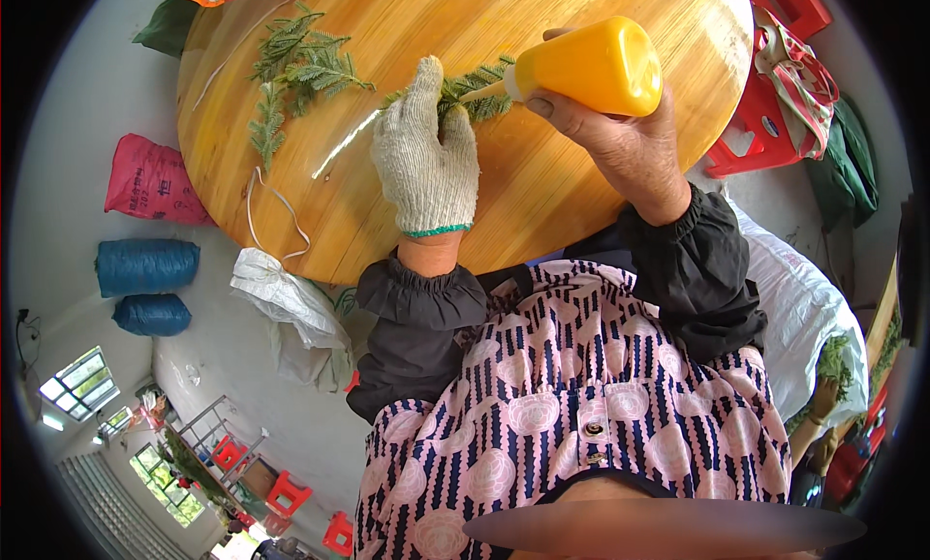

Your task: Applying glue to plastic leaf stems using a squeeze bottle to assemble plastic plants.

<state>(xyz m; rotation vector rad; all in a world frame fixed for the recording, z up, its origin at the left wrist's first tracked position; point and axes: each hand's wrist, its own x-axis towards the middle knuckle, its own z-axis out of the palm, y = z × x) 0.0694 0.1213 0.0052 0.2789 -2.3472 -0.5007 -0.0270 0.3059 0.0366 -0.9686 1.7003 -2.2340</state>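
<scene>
My left hand [424,163], in a white knitted glove with a green cuff edge, is closed on a green feathery leaf sprig [487,77] above the table. My right hand [628,139] is bare and wraps round a yellow squeeze bottle [599,66], tilted so that its pale nozzle points left. The nozzle tip lies at the sprig, close to the gloved thumb; whether anything comes out of it I cannot tell. Left of the glove, several more green sprigs [308,64] rest on the round wooden table [552,177].
A white string [254,206] hangs over the table's left edge, near a white sack [276,284]. Pink [150,180] and blue [147,266] bundles lie on the floor. Red stools [741,139] with a bag stand at the right. Behind, a large white sack [799,298] bulges beside another person's hand [823,405].
</scene>
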